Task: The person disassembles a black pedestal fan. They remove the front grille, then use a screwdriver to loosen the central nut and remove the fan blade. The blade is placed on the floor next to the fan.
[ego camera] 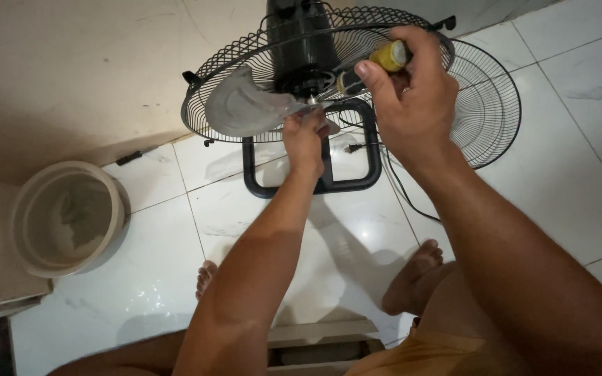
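Our right hand [412, 90] is closed around a screwdriver with a yellow handle [390, 56], its tip pointing toward the hub of the fan [308, 76]. Just left of it and a little lower, our left hand [304, 136] pinches the base of the clear fan blade [245, 106] where it meets the hub. The blade sits inside the rear wire guard [203, 90]. The front guard [485, 104] leans behind our right hand. Below our left hand, the fan's black base frame [252, 174] stands on the white tiled floor [566, 139]. Far left of both hands is a round beige bucket [64, 217].
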